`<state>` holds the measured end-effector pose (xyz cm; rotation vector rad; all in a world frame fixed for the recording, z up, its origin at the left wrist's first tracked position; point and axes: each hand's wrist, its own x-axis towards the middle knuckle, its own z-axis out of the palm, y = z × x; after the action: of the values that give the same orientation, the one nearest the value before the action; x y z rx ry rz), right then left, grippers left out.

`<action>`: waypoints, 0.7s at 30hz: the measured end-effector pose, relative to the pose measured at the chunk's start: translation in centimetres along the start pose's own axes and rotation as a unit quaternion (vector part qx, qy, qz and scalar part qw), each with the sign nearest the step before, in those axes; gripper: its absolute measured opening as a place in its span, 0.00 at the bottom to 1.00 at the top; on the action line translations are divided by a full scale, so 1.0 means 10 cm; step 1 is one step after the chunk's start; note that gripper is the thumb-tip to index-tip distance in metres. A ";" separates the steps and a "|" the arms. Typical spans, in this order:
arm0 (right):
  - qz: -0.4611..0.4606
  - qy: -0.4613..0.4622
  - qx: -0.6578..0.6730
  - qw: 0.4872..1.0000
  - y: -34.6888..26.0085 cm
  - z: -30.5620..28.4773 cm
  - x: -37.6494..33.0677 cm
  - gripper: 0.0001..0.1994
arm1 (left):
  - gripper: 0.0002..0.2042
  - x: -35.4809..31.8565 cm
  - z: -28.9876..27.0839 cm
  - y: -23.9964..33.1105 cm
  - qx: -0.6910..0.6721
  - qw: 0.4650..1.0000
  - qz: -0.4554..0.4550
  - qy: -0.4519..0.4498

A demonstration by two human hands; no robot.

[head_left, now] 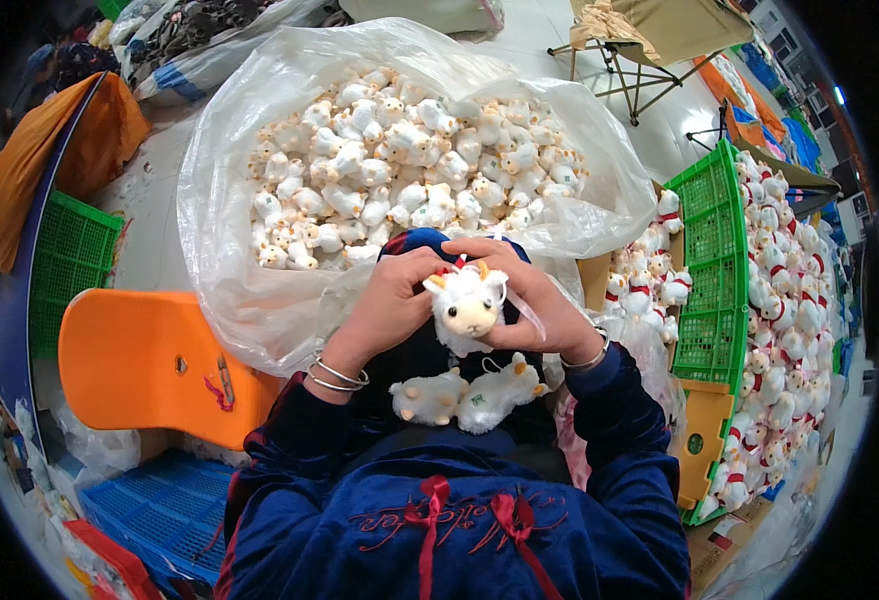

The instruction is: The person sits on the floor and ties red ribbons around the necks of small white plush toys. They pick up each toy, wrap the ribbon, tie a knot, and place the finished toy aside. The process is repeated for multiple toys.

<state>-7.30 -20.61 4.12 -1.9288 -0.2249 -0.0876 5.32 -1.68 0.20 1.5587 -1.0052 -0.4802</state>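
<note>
Over my lap, both hands hold a small white plush goat (470, 308) with a cream face, black eyes and yellow-orange horns. My left hand (388, 308) is closed at its left side, fingertips beside a bit of red by the horns. My right hand (538, 300) grips the other side, thumb under the face and fingers behind the head. A pale ribbon (528, 313) hangs from the goat by my right hand. Two more white plush toys, a left one (428, 397) and a right one (501, 396), lie on my lap below it.
Ahead lies a large clear plastic bag (225, 200) heaped with white plush toys (400, 150). An orange chair (150, 350) with a small tool on it stands left, above a blue crate (160, 505). To the right are a green crate (712, 270) and many plush toys with red scarves (780, 330).
</note>
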 end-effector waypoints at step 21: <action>-0.092 0.048 -0.140 0.985 -0.07 0.33 -0.66 0.29 | 0.08 -0.29 -0.23 -0.11 -0.148 0.954 -0.144 0.219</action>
<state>-14.00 -18.10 2.44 -2.1734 -0.3409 -0.3500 5.88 1.97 -0.93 1.4560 -0.3486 -0.4354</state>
